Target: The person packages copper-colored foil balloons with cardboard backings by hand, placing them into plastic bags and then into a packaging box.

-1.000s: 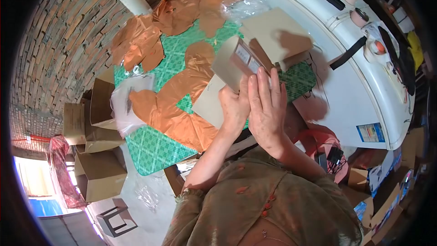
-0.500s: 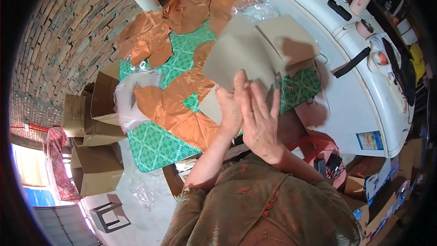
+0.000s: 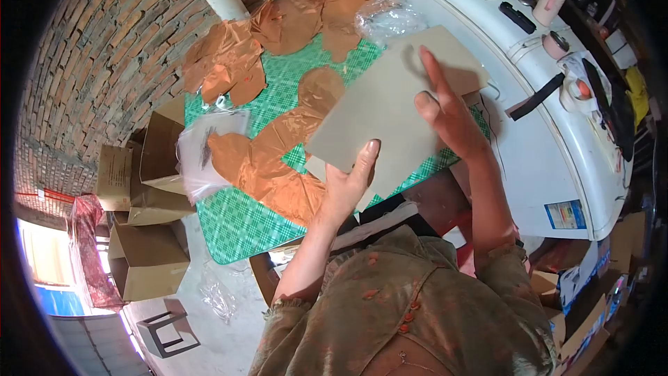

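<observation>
My left hand (image 3: pixel 350 182) grips a flat greyish-beige cardboard sheet (image 3: pixel 379 111) by its near edge, thumb on top and fingers hidden underneath. My right hand (image 3: pixel 451 117) is raised over the right part of the sheet, thumb and forefinger stretched apart, with nothing visible in it. Part of another pale piece shows beneath the sheet's near edge. Left of the sheet, a flat, shiny copper-coloured foil shape (image 3: pixel 268 167) lies on the green checked tabletop (image 3: pixel 236 233).
More copper foil shapes (image 3: pixel 285 24) lie along the table's far side. Clear plastic bags (image 3: pixel 209 146) rest at its left edge, beside open cardboard boxes (image 3: pixel 149 257). A crumpled clear bag (image 3: pixel 390 17) sits near the white fridge (image 3: pixel 536 153). A stool (image 3: pixel 168 331) stands on the floor.
My hands, close together before, are now apart. The right hand has moved up and right; the left has dropped slightly, holding the sheet's near edge. The sheet now lies flatter and farther right.
</observation>
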Demonstrator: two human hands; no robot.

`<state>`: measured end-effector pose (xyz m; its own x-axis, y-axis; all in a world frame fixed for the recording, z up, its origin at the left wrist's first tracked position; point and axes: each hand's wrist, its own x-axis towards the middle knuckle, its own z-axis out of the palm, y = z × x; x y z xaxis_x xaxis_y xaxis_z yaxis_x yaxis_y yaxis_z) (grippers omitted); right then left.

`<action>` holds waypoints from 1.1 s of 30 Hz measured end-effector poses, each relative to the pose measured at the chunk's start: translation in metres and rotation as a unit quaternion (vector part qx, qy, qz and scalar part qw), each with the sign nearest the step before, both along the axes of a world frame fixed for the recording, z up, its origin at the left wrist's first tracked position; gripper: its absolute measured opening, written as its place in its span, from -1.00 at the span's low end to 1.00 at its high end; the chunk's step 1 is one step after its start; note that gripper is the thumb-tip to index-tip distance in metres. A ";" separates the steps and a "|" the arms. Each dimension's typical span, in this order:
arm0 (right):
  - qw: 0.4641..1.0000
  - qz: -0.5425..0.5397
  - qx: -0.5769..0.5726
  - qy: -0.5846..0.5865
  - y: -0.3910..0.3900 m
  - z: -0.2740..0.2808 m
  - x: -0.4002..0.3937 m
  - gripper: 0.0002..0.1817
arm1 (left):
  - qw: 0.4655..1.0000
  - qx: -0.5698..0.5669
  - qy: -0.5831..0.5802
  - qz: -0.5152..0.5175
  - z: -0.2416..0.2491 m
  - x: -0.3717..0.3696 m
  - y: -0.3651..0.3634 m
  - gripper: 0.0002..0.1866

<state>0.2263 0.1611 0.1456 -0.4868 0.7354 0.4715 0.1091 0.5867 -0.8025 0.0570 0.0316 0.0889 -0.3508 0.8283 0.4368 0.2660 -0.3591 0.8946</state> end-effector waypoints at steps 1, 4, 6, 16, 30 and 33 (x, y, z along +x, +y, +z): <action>0.994 0.064 -0.089 0.018 0.003 0.005 0.001 0.01 | 1.000 0.007 -0.005 0.012 0.001 0.000 0.002 -0.79; 0.996 0.069 -0.039 -0.050 -0.027 0.012 -0.005 0.11 | 0.998 0.007 -0.028 0.055 0.005 0.002 0.008 -0.80; 0.997 0.059 0.030 -0.035 -0.044 0.002 -0.013 0.17 | 0.995 -0.019 -0.057 0.083 0.009 0.011 0.011 -0.79; 0.946 -0.120 0.260 -0.151 -0.091 -0.042 -0.044 0.25 | 0.995 0.017 0.058 0.082 -0.044 0.011 0.045 -0.76; 0.972 -0.011 0.218 -0.084 -0.113 -0.053 -0.049 0.03 | 0.999 -0.005 -0.022 0.033 -0.061 0.008 0.038 -0.79; 0.970 0.038 0.222 -0.096 -0.107 -0.053 -0.046 -0.06 | 0.997 -0.012 -0.067 0.023 -0.059 0.004 0.037 -0.79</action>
